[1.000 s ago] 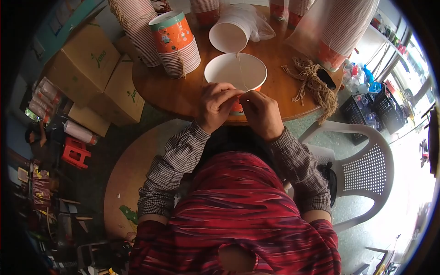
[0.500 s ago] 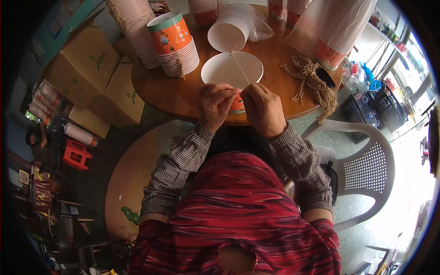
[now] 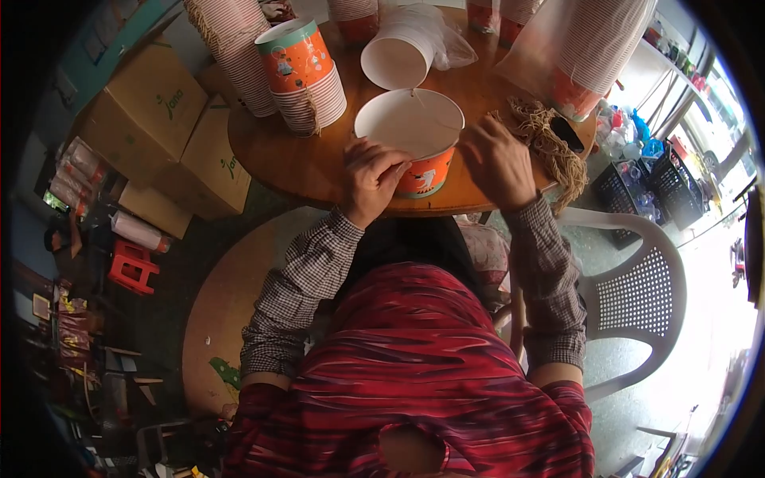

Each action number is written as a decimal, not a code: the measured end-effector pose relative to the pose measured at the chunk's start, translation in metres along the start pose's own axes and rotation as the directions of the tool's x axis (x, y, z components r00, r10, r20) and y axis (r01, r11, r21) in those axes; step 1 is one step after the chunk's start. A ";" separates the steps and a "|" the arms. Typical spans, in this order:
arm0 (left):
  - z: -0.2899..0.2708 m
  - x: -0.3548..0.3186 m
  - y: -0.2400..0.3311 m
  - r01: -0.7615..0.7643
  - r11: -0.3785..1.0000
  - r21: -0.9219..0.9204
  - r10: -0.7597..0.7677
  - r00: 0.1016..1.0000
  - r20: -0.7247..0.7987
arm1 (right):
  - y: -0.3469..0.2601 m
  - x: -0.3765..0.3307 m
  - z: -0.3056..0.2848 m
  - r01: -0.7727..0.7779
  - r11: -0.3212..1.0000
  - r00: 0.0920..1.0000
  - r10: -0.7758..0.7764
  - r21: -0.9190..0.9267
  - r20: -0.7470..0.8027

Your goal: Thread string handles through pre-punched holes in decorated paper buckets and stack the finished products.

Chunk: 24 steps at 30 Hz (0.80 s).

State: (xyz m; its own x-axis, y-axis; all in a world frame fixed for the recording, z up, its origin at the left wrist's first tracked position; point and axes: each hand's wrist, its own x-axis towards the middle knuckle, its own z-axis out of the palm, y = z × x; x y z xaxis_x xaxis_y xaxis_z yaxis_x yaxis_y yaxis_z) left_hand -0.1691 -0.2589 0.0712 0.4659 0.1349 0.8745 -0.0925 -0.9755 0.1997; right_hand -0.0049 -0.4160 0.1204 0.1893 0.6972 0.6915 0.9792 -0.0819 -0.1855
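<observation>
An orange paper bucket (image 3: 426, 175) with a white inside stands upright near the table's front edge. A bit of cord (image 3: 413, 94) shows at its far rim. My left hand (image 3: 373, 177) is closed at the near left of the rim, thumb and fingers pinched there; whether cord is also between them is hidden. My right hand (image 3: 504, 166) is just right of the bucket, its fingers smeared by motion, so its grip is unclear. Beyond it a bundle of beige cords (image 3: 550, 151) lies at the table's right, with a dark oval thing (image 3: 566, 135) on it.
On the round wooden table (image 3: 307, 171) stand a stack of orange buckets (image 3: 307, 80) and taller stacks (image 3: 231, 56). A white bucket (image 3: 396, 60) lies on its side by clear plastic. Cartons (image 3: 151, 103) stand left; a plastic chair (image 3: 637, 295) and black crates (image 3: 673, 183) are right.
My right hand has moved rightward, away from my left hand. The bucket has shifted slightly right and more of its orange side shows. The cord stretched across its mouth no longer shows clearly.
</observation>
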 end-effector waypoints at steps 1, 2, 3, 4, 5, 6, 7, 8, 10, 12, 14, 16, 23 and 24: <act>-0.001 0.002 -0.001 -0.016 1.000 -0.002 0.016 1.000 -0.001 | 0.016 0.002 0.004 0.026 0.997 1.000 -0.026 -0.072 0.002; -0.001 0.003 -0.001 -0.032 0.999 -0.003 0.032 0.999 -0.002 | 0.034 0.001 0.012 0.017 0.995 1.000 -0.015 -0.099 0.023; 0.001 0.004 -0.001 -0.035 0.999 -0.009 0.035 0.999 0.000 | 0.048 -0.002 0.020 0.003 0.992 0.999 0.002 -0.128 0.043; 0.002 0.004 -0.001 -0.036 0.999 -0.002 0.036 0.999 -0.003 | 0.056 -0.003 0.027 -0.035 0.997 0.997 0.039 -0.066 0.061; 0.002 0.005 -0.001 -0.037 0.999 0.005 0.037 0.999 -0.006 | 0.064 -0.009 0.042 -0.057 0.996 0.995 0.051 0.064 0.087; 0.003 0.005 -0.003 -0.038 0.999 0.005 0.038 0.999 -0.005 | 0.071 -0.014 0.057 -0.078 0.978 0.992 0.056 0.194 0.114; 0.003 0.004 -0.005 -0.020 1.000 -0.001 0.020 1.000 -0.009 | 0.072 -0.013 0.065 -0.056 0.909 0.994 0.011 0.414 0.111; 0.002 0.003 -0.007 -0.002 1.000 -0.007 0.002 1.000 -0.013 | 0.076 -0.014 0.072 -0.053 0.908 0.994 0.007 0.416 0.111; -0.001 0.005 -0.007 0.000 1.000 -0.012 0.000 1.000 0.007 | 0.084 -0.014 0.078 -0.483 0.341 0.860 0.358 0.807 0.364; -0.004 0.005 -0.009 0.006 1.000 -0.013 -0.006 1.000 0.029 | 0.096 -0.002 0.077 -0.536 0.345 0.822 0.422 0.771 0.382; -0.006 0.007 -0.013 -0.005 1.000 -0.006 0.006 0.998 0.057 | 0.103 0.016 0.076 -0.468 0.329 0.816 0.518 0.820 0.258; -0.013 0.010 -0.018 -0.012 1.000 -0.017 0.013 0.997 0.078 | 0.102 0.039 0.077 -0.435 0.349 0.838 0.493 0.830 0.232; -0.039 0.013 -0.043 -0.013 0.997 -0.069 0.023 0.989 0.147 | 0.086 0.090 0.094 -0.332 0.710 0.943 0.244 0.621 0.226; -0.039 0.013 -0.045 0.000 0.996 -0.093 0.014 0.988 0.151 | 0.081 0.093 0.093 -0.308 0.801 0.949 0.221 0.513 0.224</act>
State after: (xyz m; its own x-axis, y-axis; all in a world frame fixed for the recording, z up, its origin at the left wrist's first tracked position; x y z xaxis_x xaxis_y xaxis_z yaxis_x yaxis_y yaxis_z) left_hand -0.1936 -0.2067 0.0906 0.5920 0.0929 0.8005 -0.1741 -0.9551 0.2396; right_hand 0.0857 -0.2914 0.1044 0.3801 0.8030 0.4591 0.6890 0.0854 -0.7197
